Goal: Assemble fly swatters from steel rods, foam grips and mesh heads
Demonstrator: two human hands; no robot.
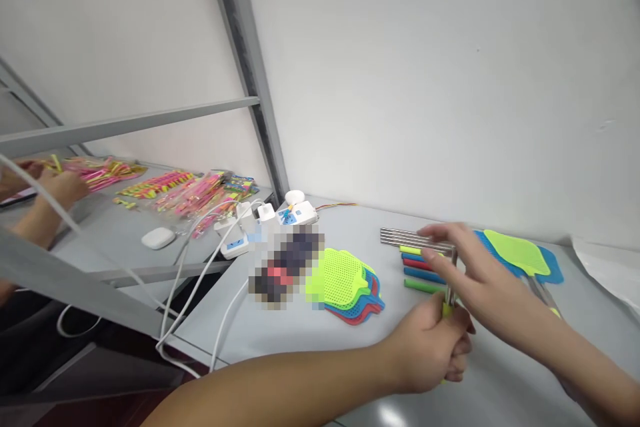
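My left hand (433, 347) is closed around a yellow-green handle (447, 310), with a metal rod (451, 280) standing up out of it. My right hand (483, 283) is at the top of this rod, its fingers stretched out and apart; I cannot tell whether the palm touches it. Beneath its fingertips lie several loose metal rods (400, 238) and coloured handle sleeves (420, 273) in yellow, blue, red and green. To the left is a stack of mesh fly swatter heads (345, 277), yellow-green on top of blue and red.
Fly swatters with yellow-green and blue heads (520, 253) lie at the right by the wall. A blurred-out object (287, 267), power strips (303, 212) and white cables (175, 293) are left. Beyond a grey metal frame (260, 127), another person's hands (63, 188) work near pink-and-yellow packs (193, 197).
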